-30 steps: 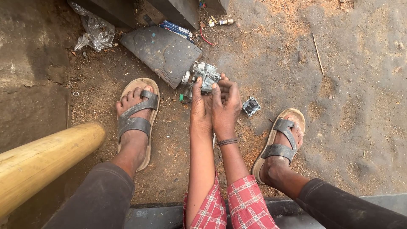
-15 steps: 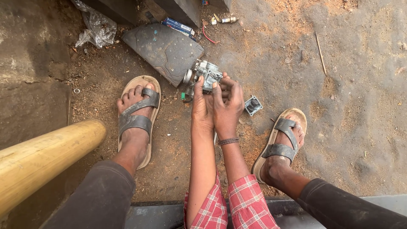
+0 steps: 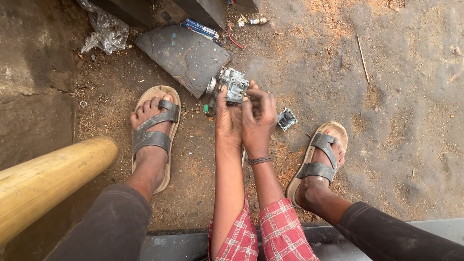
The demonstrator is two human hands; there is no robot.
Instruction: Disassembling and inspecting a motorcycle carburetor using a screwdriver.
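Thing in hand: we hold a small grey metal carburettor (image 3: 232, 86) above the dirt ground (image 3: 386, 96), just above the centre of the frame.
Left hand: our left hand (image 3: 228, 118) grips the carburettor from below, thumb and fingers wrapped round its lower body.
Right hand: our right hand (image 3: 260, 121) sits tight against the left, fingertips pinching at the carburettor's right side; we cannot tell whether a small part sits between them.
Key relation: the carburettor lies straight ahead of both hands, past the fingertips; its long axis runs roughly left to right in the frame, round opening to the left. The left hand is nearer its body.
Arm pose: both forearms rise from the bottom centre, close and nearly parallel, checked red sleeves (image 3: 270, 237) pushed back.
Around: a small square black part (image 3: 287, 118) lies on the ground just right of the hands; a dark slab (image 3: 181, 53) lies just behind the carburettor; a sandalled foot (image 3: 153, 130) left, another (image 3: 321, 159) right.
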